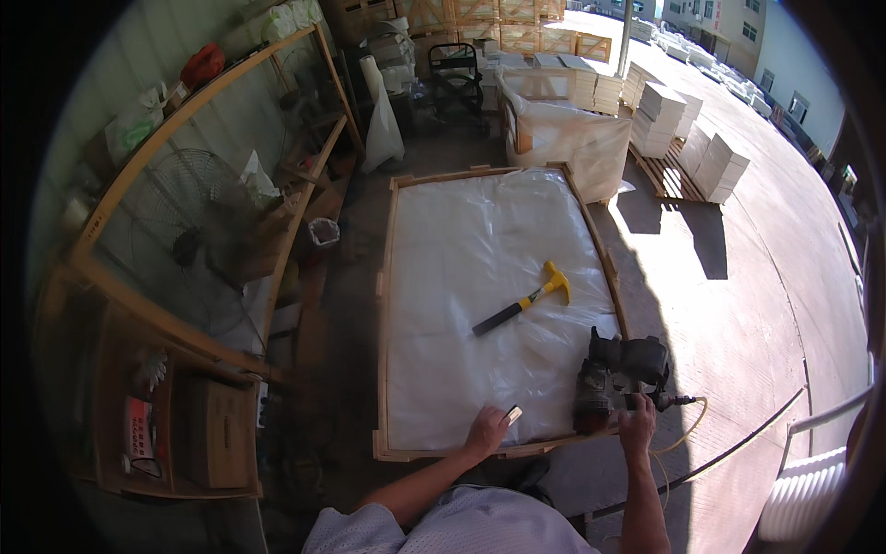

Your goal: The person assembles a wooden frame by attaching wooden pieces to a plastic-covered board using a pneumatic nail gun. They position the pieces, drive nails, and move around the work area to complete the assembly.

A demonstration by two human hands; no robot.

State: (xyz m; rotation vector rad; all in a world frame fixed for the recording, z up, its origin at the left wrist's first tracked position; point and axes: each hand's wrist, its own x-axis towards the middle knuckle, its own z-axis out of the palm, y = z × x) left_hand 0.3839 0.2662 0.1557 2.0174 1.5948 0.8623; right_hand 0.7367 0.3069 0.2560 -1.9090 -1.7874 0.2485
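Note:
In front of me a wooden crate (382, 342) is topped with white plastic sheeting (452, 249). My left hand (486, 434) is closed at its near edge, pinching a small, pale flat piece (514, 415) too small to make out. With my right hand (637, 427) I grip the handle of a dark nail gun (598, 383) at the crate's near right corner. A yellow air hose (697, 427) runs from the nail gun's right end. A hammer (522, 299) with a yellow head and black grip lies on the sheeting, touched by neither hand.
Along the left wall stands a wooden-framed rack (185, 337) with a wire-cage fan (189, 198) behind it. A hand truck (455, 78) is at the back. Pale blocks (655, 120) sit on a pallet (669, 174) at the right. Beside it stands another plastic-draped crate (572, 138).

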